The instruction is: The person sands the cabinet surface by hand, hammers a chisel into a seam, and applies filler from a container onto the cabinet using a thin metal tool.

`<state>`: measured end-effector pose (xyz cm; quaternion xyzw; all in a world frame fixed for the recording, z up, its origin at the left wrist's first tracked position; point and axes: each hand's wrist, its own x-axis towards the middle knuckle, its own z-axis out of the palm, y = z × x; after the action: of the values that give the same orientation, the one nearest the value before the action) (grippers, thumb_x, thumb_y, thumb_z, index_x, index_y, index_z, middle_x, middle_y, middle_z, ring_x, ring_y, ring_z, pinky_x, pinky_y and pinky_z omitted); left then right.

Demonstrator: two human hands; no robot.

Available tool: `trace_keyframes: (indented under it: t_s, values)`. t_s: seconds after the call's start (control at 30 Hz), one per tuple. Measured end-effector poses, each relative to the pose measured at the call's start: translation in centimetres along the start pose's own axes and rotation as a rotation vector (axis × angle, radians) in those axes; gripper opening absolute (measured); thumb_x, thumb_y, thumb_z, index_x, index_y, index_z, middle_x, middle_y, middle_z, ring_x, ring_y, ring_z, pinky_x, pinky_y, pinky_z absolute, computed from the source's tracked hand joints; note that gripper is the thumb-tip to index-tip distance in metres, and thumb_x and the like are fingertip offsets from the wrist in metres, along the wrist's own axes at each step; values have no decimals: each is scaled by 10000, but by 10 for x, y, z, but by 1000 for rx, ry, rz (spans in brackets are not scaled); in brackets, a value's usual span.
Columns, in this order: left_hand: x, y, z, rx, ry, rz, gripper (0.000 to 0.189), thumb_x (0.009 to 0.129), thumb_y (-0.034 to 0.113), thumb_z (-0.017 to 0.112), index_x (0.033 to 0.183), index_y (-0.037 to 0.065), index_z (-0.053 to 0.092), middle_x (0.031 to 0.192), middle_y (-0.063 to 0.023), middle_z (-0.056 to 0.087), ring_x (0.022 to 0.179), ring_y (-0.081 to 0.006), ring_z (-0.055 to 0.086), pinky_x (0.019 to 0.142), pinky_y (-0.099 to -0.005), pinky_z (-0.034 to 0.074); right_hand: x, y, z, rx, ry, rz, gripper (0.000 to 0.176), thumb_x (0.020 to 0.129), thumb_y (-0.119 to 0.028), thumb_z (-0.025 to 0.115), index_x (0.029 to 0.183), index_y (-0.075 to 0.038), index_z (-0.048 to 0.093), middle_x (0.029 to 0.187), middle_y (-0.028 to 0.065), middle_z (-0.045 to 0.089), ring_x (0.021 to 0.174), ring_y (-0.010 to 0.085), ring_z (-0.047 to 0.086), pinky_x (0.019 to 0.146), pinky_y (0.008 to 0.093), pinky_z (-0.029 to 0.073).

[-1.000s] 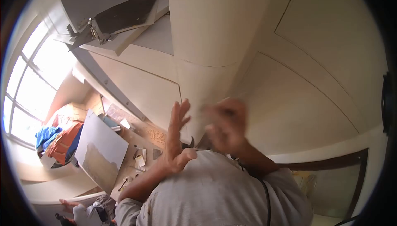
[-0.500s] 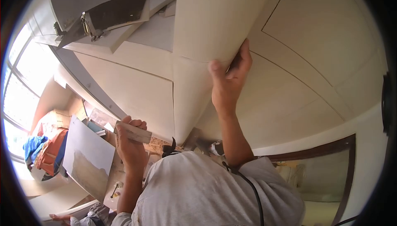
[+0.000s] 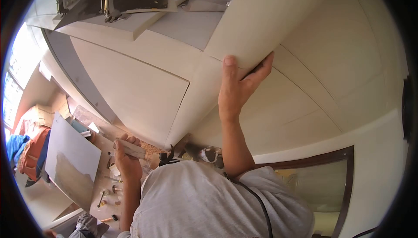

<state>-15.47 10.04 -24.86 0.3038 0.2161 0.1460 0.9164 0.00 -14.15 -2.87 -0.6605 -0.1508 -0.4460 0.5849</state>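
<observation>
My left hand (image 3: 127,164) is low on the left, its fingers wrapped round a small flat greyish block (image 3: 134,151) that looks like wood. Higher up, my right hand (image 3: 235,92) rests with thumb and fingers apart on a long cream-coloured column (image 3: 257,24). The thumb presses on its front face close to a thin seam; the other fingers lie along its right edge, partly hidden. Left of the column is a cream cabinet door panel (image 3: 130,74) with a dark gap around it.
An opened cabinet part with a metal hinge (image 3: 104,3) hangs at the upper left. Lower left are a grey-stained white board (image 3: 72,155), an orange bag (image 3: 34,151) and several tools, including a hammer (image 3: 109,219). A dark-framed opening (image 3: 352,168) is at the right.
The view has tilted, and the column now slants more to the right. My left hand with the block appears lower and further left. My right hand stays against the column near the seam.
</observation>
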Motion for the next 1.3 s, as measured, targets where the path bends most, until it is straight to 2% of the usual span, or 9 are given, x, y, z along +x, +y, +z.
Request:
trace_keyframes:
  t_s: [0.17,0.27,0.47,0.53,0.63,0.83,1.03,1.1,1.3]
  values:
    - [8,-4,-10,-8,0,-38,471,1128,385,472,1335,-30,556,1114,-164,687,1042,-284,669,967,-422,532,-3,3,1,-87,10,-1,1094,931,-250,772,1618,87,-10,1637,270,186,1507,379,264,1226,500,277]
    - [13,-6,-13,-21,17,-56,470,1123,395,483,1335,-17,560,1122,-147,663,1037,-267,644,957,-406,527,-4,8,-8,-125,-80,-33,1109,935,-247,762,1621,96,-39,1661,293,138,1532,396,227,1238,506,253]
    - [16,-3,-20,-44,35,-68,460,1112,402,512,1327,-2,561,1103,-115,628,1023,-250,610,928,-381,518,-6,7,-1,-119,-40,-84,1097,949,-279,726,1612,117,-54,1655,323,116,1541,402,196,1247,514,226]
    - [18,-2,-23,-46,30,-67,453,1109,398,522,1318,-2,563,1095,-110,623,1019,-249,607,922,-377,516,-5,5,7,-233,-8,-70,1121,935,-285,724,1608,118,-76,1655,322,112,1542,401,193,1251,517,212]
    - [21,-3,-24,-68,49,-96,436,1106,384,536,1306,-2,563,1096,-108,621,1015,-246,608,919,-375,516,-6,-5,8,-172,4,7,1128,909,-232,726,1608,114,-89,1655,311,116,1539,397,201,1252,507,212]
    - [25,-4,-21,-20,40,-100,466,1119,395,495,1326,-16,570,1093,-128,658,1023,-246,641,917,-377,520,-2,-5,-8,-149,-105,-28,1054,886,-128,681,1625,86,-41,1652,285,158,1534,387,221,1252,494,217]
    - [31,-6,-21,-25,49,-144,451,1109,397,526,1327,3,549,1093,-95,613,1011,-222,608,927,-370,514,-3,-4,-5,-183,-82,-68,1020,867,-73,661,1635,66,5,1642,284,197,1521,386,261,1246,491,231]
    - [35,-9,-28,-77,-62,-116,448,1109,398,525,1325,6,545,1088,-93,609,1005,-217,605,921,-367,515,-4,-10,-3,-210,-75,-44,1016,866,-64,654,1635,69,3,1637,293,202,1516,391,273,1245,489,236]
    - [36,-5,-20,-44,-6,-138,452,1111,393,522,1314,-10,548,1100,-101,614,1016,-215,609,931,-368,519,-6,-18,-5,-269,-87,-21,1021,877,-70,665,1631,82,-7,1625,314,214,1506,408,293,1245,486,241]
